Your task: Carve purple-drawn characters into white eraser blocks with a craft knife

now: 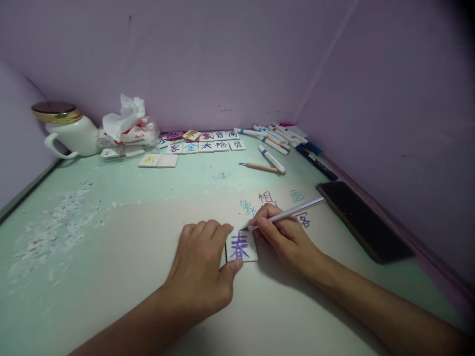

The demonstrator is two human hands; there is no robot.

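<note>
A small square white tile [253, 249] with a purple Chinese character lies on the pale board [126, 277] in front of me. My left hand [202, 262] grips it from the left side, thumb at the near edge and forefinger at the far corner. Pinched in the fingers of my right hand [285, 237] is a slim silver craft knife [297, 209]. Its dark pointed tip is at the tile's far edge, just above the character; whether it touches the surface I cannot tell. Purple and blue characters [265, 198] are written on the board beyond my right hand.
Several lettered tiles [206, 146] stand in rows at the back, near a tissue pack [128, 131] and a white mug [74, 136]. Markers [272, 159], a wooden-handled gouge [261, 168] and a phone [359, 217] lie to the right. White shavings [55, 227] cover the left side.
</note>
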